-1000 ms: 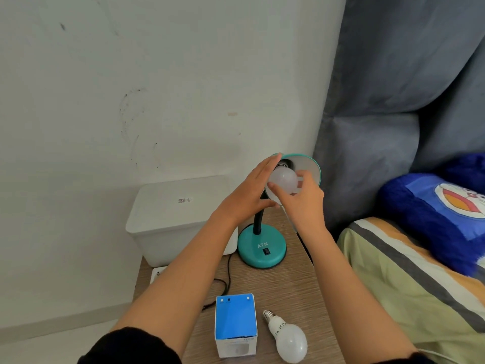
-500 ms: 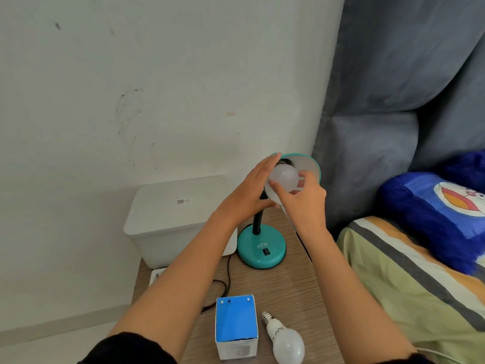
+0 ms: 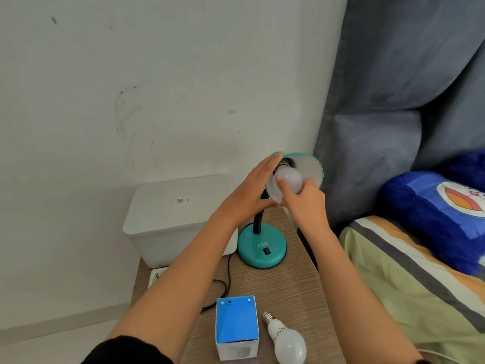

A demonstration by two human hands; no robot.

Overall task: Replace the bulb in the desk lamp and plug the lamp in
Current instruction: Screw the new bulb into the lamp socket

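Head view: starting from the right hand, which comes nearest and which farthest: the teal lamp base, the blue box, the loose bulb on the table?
From the right hand:
1. Teal lamp base, just below and left of it, at the back of the table.
2. Blue box and loose bulb, side by side at the table's front edge, too close to rank.
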